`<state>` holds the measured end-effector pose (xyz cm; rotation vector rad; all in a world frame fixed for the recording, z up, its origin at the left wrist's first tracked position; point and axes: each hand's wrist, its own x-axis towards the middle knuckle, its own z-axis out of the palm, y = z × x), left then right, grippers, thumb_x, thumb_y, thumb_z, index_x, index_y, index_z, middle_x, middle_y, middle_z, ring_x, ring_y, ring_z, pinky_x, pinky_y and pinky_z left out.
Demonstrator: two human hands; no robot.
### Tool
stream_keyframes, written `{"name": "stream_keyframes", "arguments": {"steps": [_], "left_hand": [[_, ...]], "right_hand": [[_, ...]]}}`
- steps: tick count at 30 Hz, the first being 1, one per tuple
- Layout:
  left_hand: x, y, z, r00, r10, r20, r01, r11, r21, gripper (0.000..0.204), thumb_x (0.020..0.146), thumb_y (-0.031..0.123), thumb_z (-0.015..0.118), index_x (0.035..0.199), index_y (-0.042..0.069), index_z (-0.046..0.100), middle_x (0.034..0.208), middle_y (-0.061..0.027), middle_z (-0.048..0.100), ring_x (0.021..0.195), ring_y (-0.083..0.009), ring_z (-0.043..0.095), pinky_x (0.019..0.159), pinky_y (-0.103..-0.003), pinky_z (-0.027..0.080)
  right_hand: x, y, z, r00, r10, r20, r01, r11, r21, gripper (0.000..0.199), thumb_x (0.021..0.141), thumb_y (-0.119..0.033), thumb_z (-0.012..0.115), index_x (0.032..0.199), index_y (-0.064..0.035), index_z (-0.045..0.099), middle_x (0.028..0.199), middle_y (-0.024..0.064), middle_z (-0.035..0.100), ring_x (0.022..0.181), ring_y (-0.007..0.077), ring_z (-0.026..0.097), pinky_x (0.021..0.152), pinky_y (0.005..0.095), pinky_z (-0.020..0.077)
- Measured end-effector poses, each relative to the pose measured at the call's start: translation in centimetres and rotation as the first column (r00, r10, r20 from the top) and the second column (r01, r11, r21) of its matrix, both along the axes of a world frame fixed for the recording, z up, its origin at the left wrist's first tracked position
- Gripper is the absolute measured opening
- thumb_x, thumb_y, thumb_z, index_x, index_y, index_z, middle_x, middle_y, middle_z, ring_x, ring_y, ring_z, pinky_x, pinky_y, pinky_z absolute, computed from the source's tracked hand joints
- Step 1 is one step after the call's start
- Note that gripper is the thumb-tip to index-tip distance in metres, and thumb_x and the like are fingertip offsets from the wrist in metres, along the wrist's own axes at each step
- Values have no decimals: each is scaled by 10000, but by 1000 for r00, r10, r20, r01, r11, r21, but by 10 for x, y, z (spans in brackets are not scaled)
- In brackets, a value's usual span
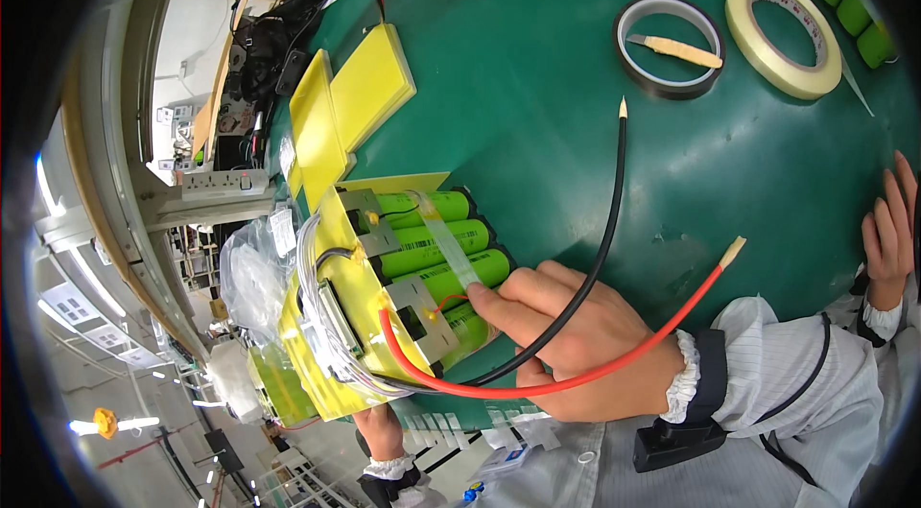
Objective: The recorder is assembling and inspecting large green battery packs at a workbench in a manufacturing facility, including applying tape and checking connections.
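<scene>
A battery pack (439,237) of green cylindrical cells with yellow board faces stands tilted at the table's near left. A clear tape strip (446,244) runs across its cells. My right hand (585,340) is closed, its index fingertip on the strip's lower end, against the cells. By the pack's lower edge is my left hand (380,431); its fingers are hidden behind the pack. A thick red cable (576,379) and a black cable (606,230) rise from the pack and pass over my right hand. White thin wires (309,287) bundle along the yellow face.
Yellow boards (372,86) lie beyond the pack on the green table (518,76). A dark tape roll (670,84) with a small blade (676,49) across it and a cream tape roll (815,76) lie farther right. Another person's hand (890,239) rests at the right edge.
</scene>
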<state>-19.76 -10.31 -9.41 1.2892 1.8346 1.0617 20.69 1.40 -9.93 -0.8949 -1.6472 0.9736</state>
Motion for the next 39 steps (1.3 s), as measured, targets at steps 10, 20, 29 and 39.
{"name": "stream_keyframes", "arguments": {"steps": [10,20,29,39], "left_hand": [[-1,-7,6,999,-39,27,40,999,-18,409,1002,276,630,1299,11,532,1270,-68,623,1170,-191,560,1037,-372,401],[-5,-6,-3,999,-14,44,13,1000,22,346,1002,90,579,1320,-39,532,1339,-91,579,1180,-185,560,1045,-347,403],[17,9,9,993,-100,66,99,995,15,294,1034,250,583,1141,-21,626,1064,-49,671,977,-137,570,914,-320,413],[26,9,12,999,-45,-20,45,999,-13,271,1046,259,561,1008,0,632,941,-18,629,858,-117,519,828,-297,398]], "right_hand": [[3,-2,2,1000,9,27,-9,1000,17,506,662,-24,667,1148,101,609,853,122,559,808,294,568,672,403,505],[3,7,-2,993,-24,119,22,1000,22,560,699,-63,642,1223,112,548,1048,182,564,933,350,558,810,444,492],[-21,44,-8,992,-79,101,79,997,2,639,778,-41,589,1372,134,432,1169,251,532,998,418,538,912,458,463],[-17,64,-12,995,100,-13,-100,991,-94,653,736,22,594,1383,69,518,1108,215,542,1052,385,565,936,405,464]]}}
